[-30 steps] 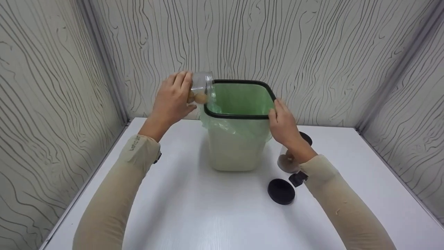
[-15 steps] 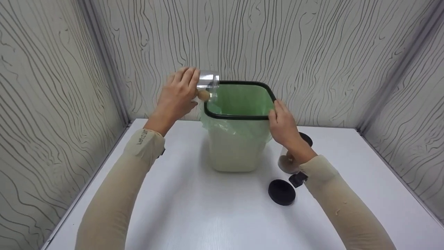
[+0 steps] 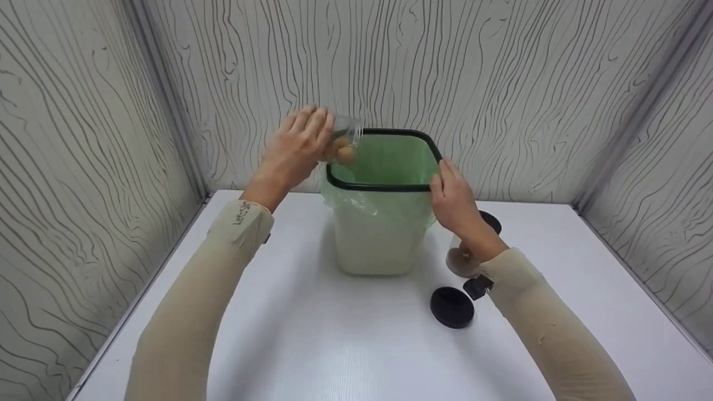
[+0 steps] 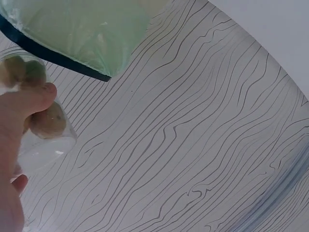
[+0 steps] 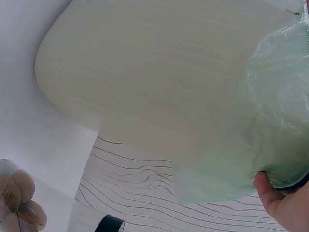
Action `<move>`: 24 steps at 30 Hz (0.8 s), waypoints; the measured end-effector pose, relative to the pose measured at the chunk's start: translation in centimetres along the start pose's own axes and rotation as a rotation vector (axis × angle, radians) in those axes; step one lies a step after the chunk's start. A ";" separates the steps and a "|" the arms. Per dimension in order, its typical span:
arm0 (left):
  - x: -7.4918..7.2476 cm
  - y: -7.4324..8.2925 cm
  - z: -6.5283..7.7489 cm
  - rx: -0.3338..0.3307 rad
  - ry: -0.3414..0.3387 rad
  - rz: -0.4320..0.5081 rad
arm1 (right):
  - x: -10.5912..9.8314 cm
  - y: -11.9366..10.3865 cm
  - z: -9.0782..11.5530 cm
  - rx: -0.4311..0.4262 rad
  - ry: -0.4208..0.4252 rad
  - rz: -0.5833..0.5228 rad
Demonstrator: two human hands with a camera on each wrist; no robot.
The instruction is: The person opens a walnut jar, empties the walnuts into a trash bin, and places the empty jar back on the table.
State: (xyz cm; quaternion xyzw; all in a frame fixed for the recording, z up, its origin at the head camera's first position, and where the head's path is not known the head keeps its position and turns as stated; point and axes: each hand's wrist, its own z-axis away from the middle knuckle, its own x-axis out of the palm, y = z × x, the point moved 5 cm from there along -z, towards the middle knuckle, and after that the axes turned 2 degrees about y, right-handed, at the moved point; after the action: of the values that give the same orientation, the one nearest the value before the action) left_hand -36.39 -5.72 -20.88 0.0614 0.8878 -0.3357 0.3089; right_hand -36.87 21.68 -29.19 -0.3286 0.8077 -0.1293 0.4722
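Left hand [image 3: 295,147] gripping 1 clear jar [image 3: 344,135] of brown nuts [image 3: 341,151], tipped further over the bin's [image 3: 379,234] black rim than a second ago; right hand [image 3: 457,200] pinching that rim; 1 more jar [image 3: 461,260], 1 black lid [image 3: 452,307] on the table [image 3: 334,345].

The left hand [image 3: 298,146] has tipped the jar [image 3: 342,139] further over the bin [image 3: 384,186].
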 end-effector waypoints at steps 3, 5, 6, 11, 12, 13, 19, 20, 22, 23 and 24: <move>-0.1 0.2 -0.1 0.027 0.002 -0.044 | 0.0 0.0 -0.1 -0.004 0.005 0.005; -0.1 0.3 -0.1 0.035 -0.003 -0.065 | 0.0 0.0 -0.1 -0.004 0.010 0.008; -0.1 0.3 -0.1 0.039 -0.007 -0.075 | 0.0 0.0 -0.1 -0.004 0.011 0.011; -0.3 0.3 -0.3 0.061 -0.008 -0.105 | 0.1 0.0 0.0 0.013 -0.004 0.021; -0.4 0.3 -0.3 0.067 -0.002 -0.111 | 0.1 0.1 0.0 0.015 -0.007 0.022; -0.5 0.4 -0.3 0.073 0.004 -0.116 | 0.1 0.1 0.0 0.018 -0.011 0.022; -0.8 0.5 -0.5 0.098 0.017 -0.130 | 0.0 0.1 0.0 0.008 -0.008 0.012; -0.8 0.5 -0.4 0.099 0.017 -0.125 | 0.0 0.1 0.0 0.005 -0.006 0.006; -0.7 0.4 -0.4 0.095 0.023 -0.116 | 0.0 0.1 0.0 -0.001 -0.001 -0.001; -0.7 0.4 -0.3 0.093 0.025 -0.110 | 0.0 0.1 0.0 -0.001 -0.001 -0.003; -0.6 0.4 -0.3 0.090 0.028 -0.105 | 0.0 0.1 0.0 0.000 -0.002 -0.005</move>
State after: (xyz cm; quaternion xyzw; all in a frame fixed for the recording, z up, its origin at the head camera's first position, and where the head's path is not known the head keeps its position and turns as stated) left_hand -35.92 -5.20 -20.54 0.0332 0.8780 -0.3900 0.2755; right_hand -36.90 21.74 -29.23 -0.3309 0.8064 -0.1299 0.4726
